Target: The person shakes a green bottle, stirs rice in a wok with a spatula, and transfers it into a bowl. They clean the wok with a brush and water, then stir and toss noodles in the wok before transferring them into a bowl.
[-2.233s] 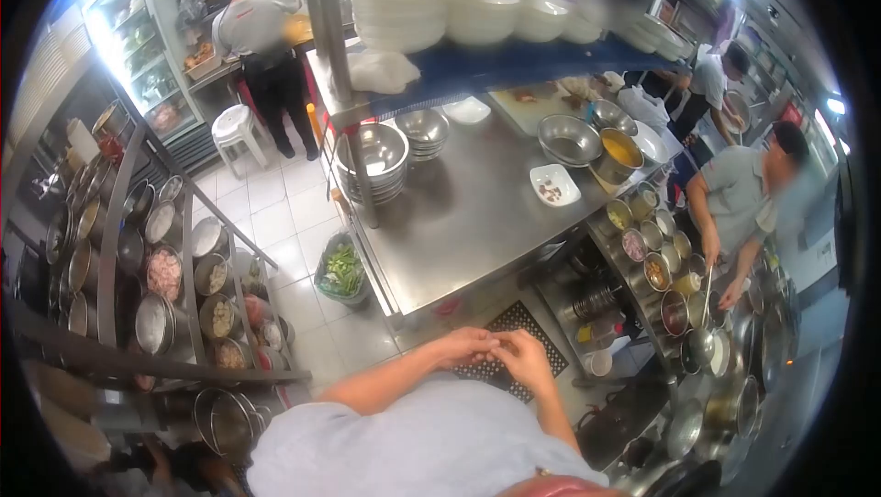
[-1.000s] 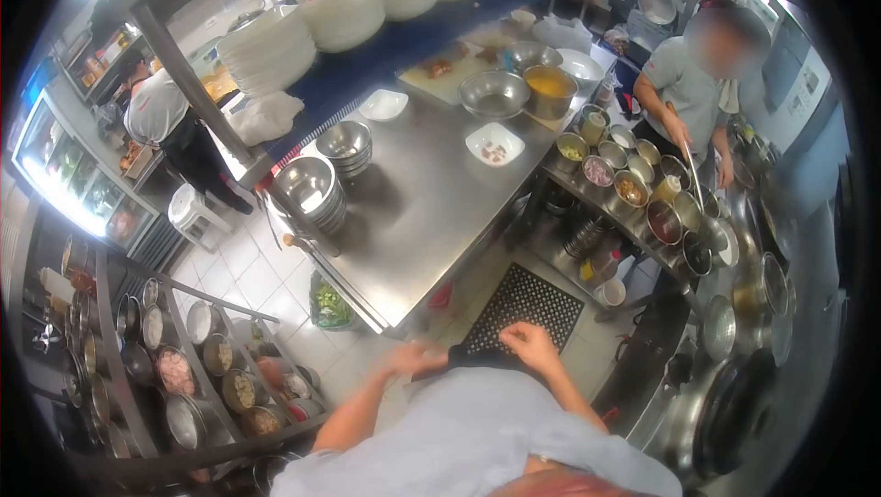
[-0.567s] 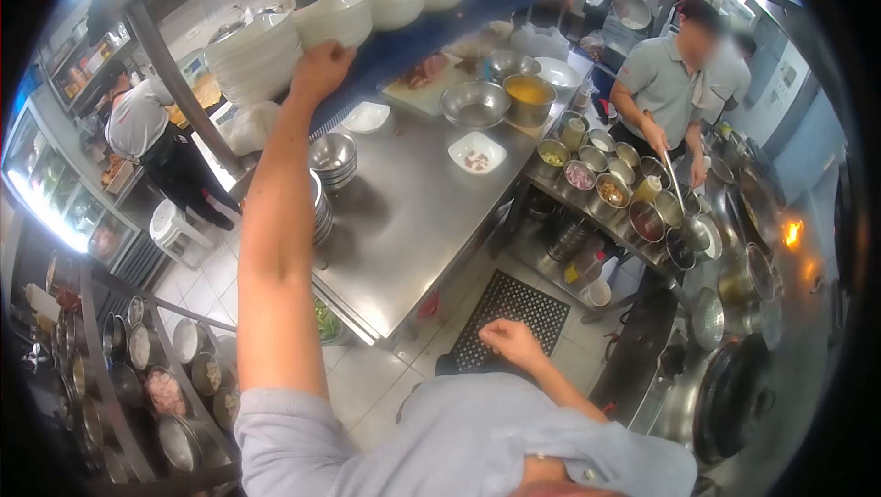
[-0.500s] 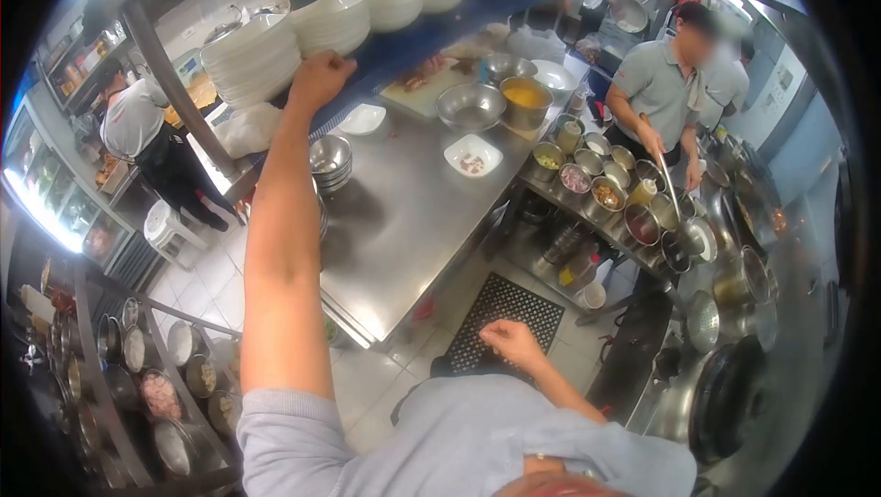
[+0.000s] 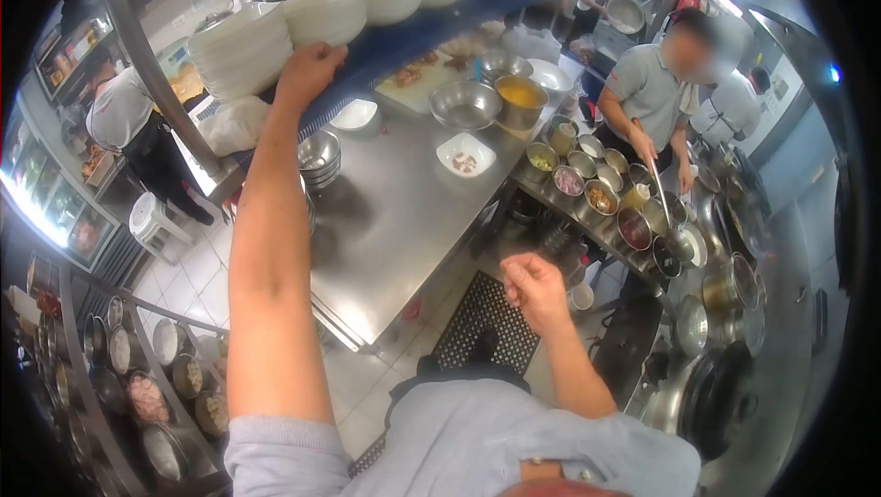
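Note:
My left hand (image 5: 310, 75) is stretched out to the raised blue shelf (image 5: 395, 33), fingers curled closed right at the stacked white bowls (image 5: 323, 15); what it grips, if anything, is hidden. Beside it stands a taller stack of white bowls (image 5: 240, 52), with a pale cloth (image 5: 234, 125) below. My right hand (image 5: 535, 290) hovers over the floor off the steel table's edge, fingers bent in and closed, with nothing showing in them. On the steel table (image 5: 390, 231) sit a small white dish (image 5: 354, 115) and a white bowl (image 5: 466, 156) with small pieces in it.
Metal bowls (image 5: 465, 106), a pot of yellow liquid (image 5: 521, 100) and a cutting board (image 5: 408, 84) stand at the table's back. To the right, a co-worker (image 5: 652, 84) holds a long-handled ladle over ingredient tins (image 5: 601, 196). A black perforated mat (image 5: 486, 327) covers the floor.
My right hand has risen and moved forward from near my body. My left hand stays at the bowls, shifted slightly in view. The whole view has shifted a little.

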A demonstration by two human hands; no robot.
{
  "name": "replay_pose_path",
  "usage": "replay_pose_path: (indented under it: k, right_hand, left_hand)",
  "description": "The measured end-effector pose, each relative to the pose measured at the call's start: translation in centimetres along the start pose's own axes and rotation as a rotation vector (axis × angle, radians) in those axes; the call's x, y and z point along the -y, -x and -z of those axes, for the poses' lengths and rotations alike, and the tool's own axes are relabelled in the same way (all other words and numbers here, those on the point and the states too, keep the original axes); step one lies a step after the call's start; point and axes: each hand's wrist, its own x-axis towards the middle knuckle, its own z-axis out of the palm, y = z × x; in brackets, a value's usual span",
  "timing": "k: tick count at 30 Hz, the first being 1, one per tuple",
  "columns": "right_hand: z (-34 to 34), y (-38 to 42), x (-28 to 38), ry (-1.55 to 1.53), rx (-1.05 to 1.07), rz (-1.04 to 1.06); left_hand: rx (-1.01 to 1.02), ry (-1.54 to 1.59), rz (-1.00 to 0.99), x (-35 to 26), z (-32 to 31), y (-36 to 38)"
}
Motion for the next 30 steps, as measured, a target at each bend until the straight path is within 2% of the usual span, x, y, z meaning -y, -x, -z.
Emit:
replay_pose_path:
  k: [10,12,14,17,21,24,27,30]
  right_hand:
    - [-8.5,3.4,12.4,-0.033,0.528,0.451]
    - [-10.0,4.7,14.3,-0.045,0.699,0.566]
    - [-10.9,4.6,16.6,-0.064,1.173,0.642]
    - [-11.2,5.1,17.3,-0.024,1.169,0.546]
    - [-11.3,5.5,15.8,-0.169,0.84,0.379]
    - [-11.4,6.0,15.1,-0.258,0.796,0.336]
    - [-11.4,6.0,14.3,-0.441,0.889,0.243]
    - [-11.2,3.3,15.0,-0.331,1.419,0.436]
  left_hand:
    - [-0.006,0.013,-0.009,-0.1,-0.4,0.1]
    - [0.013,0.021,0.033,0.2,-0.5,0.2]
    - [0.022,0.014,0.031,0.3,-0.2,-0.5]
    - [0.029,0.005,0.006,0.4,-0.2,-0.5]
    - [0.012,0.021,0.004,-0.1,0.0,0.3]
    - [0.016,0.014,0.051,-0.7,0.1,0.4]
    - [0.025,0.035,0.042,0.0,0.0,0.1]
    - [0.019,0.03,0.018,0.7,-0.3,-0.5]
